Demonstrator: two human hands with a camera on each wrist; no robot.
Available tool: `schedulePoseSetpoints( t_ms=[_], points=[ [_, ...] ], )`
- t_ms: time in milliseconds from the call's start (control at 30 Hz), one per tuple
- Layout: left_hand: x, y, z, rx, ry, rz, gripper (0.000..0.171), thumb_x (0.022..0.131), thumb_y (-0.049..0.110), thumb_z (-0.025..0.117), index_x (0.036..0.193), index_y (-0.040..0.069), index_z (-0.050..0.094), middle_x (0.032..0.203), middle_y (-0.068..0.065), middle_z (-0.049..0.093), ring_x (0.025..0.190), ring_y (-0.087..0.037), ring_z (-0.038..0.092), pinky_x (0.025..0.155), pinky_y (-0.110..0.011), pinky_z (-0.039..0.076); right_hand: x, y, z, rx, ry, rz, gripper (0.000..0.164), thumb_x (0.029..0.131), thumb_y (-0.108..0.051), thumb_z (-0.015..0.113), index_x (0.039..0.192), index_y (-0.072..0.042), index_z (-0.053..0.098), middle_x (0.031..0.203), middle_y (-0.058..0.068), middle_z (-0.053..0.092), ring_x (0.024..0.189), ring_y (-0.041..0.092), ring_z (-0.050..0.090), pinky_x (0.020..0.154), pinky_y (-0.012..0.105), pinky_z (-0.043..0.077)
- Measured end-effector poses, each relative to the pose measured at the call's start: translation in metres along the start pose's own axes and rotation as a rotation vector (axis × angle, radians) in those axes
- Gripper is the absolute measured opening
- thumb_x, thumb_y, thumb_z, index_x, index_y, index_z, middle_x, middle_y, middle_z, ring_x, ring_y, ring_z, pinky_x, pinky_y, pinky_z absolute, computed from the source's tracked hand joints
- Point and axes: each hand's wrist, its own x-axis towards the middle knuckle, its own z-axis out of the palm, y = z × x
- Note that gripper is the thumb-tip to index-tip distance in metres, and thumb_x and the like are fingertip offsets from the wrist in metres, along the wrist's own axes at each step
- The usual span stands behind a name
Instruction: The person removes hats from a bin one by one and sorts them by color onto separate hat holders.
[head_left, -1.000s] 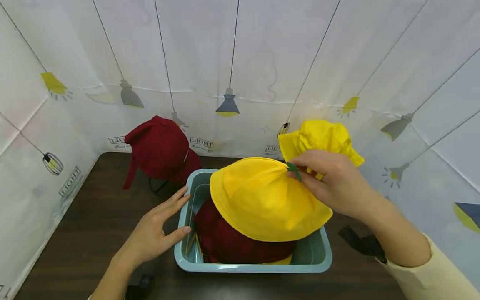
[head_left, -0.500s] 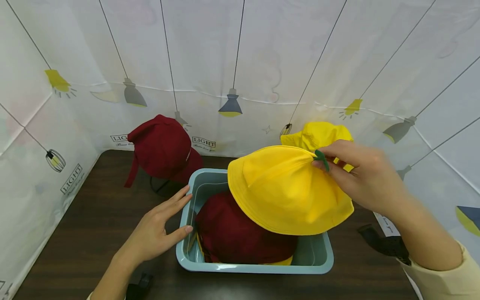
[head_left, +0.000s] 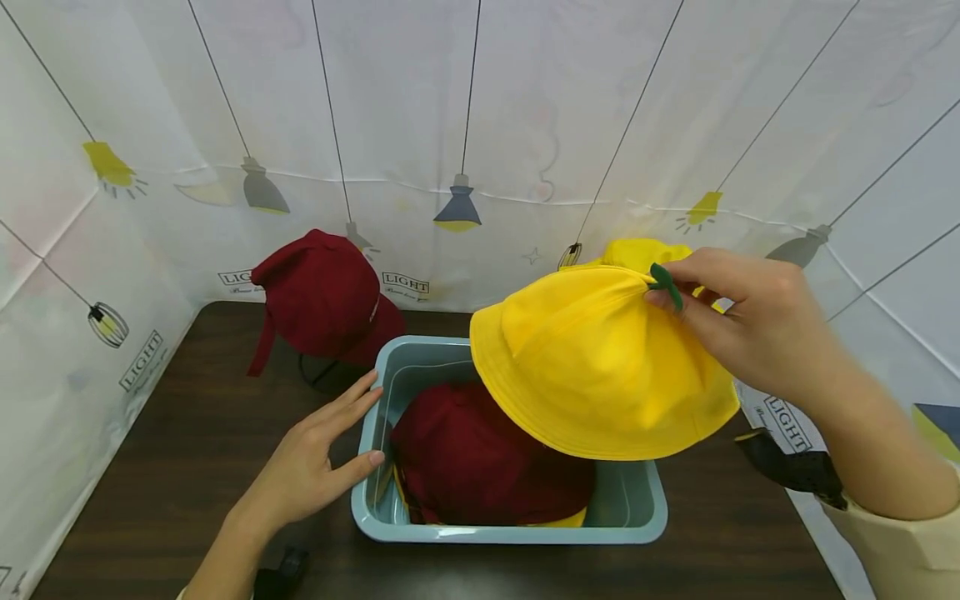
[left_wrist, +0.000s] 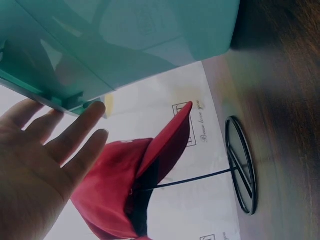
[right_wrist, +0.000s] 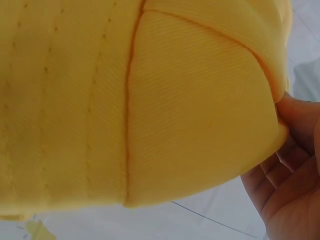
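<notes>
My right hand (head_left: 765,321) pinches a yellow bucket hat (head_left: 592,362) at its crown, beside the green leaf-shaped tip. The hat hangs tilted above the right part of a light blue plastic basin (head_left: 510,534). Inside the basin lies a dark red hat (head_left: 487,458), with yellow fabric showing under it. With fingers spread, my left hand (head_left: 315,454) touches the basin's left rim. In the right wrist view the yellow hat (right_wrist: 200,105) fills most of the picture, and the right fingertips are partly hidden behind it.
A dark red cap (head_left: 322,296) sits on a black wire stand (left_wrist: 240,165) behind the basin on the left. Another yellow hat (head_left: 645,252) stands at the back right, mostly covered by the held hat. Printed white cloth (head_left: 405,100) hangs behind the dark wooden table (head_left: 187,433).
My right hand has carried the yellow bucket hat up and to the right, uncovering more of the dark red hat in the basin. The left hand has stayed at the rim.
</notes>
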Motion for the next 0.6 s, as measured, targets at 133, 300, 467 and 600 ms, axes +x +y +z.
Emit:
schedulePoseSetpoints(
  t_ms=[133,300,467,600],
  points=[
    [0.001,0.000,0.001,-0.009,-0.004,0.010,0.076,0.093,0.027,0.080,0.159,0.012,0.046,0.170,0.001,0.033,0.150,-0.021,0.042,0.119,-0.028,0.034,0.001,0.005,-0.005,-0.004,0.005,0.016,0.066,0.102,-0.057,0.055,0.098,0.005,0.078,0.086,0.011,0.074,0.079,-0.007,0.057,0.078,0.004,0.047],
    [0.003,0.000,0.000,-0.015,-0.005,0.010,0.076,0.093,0.027,0.080,0.159,0.013,0.046,0.170,0.001,0.033,0.151,-0.021,0.041,0.120,-0.027,0.032,0.001,0.013,-0.010,-0.032,0.014,0.036,0.056,0.099,-0.047,0.059,0.101,0.005,0.078,0.089,0.013,0.075,0.084,-0.012,0.055,0.081,0.003,0.045],
    [0.002,0.000,0.000,-0.020,-0.008,0.005,0.076,0.093,0.027,0.080,0.160,0.013,0.046,0.170,0.002,0.032,0.151,-0.021,0.040,0.121,-0.029,0.032,0.001,0.019,-0.015,-0.111,0.000,0.102,0.021,0.082,0.008,0.081,0.102,0.006,0.078,0.092,0.014,0.076,0.089,-0.020,0.050,0.081,0.001,0.043],
    [0.001,-0.001,0.000,-0.014,-0.006,0.002,0.076,0.093,0.027,0.080,0.159,0.013,0.046,0.170,0.002,0.033,0.151,-0.021,0.041,0.120,-0.031,0.033,0.002,0.025,-0.018,-0.131,0.011,0.133,0.038,0.070,0.023,0.082,0.104,0.007,0.077,0.094,0.017,0.077,0.091,-0.023,0.047,0.082,0.000,0.041]
  ],
)
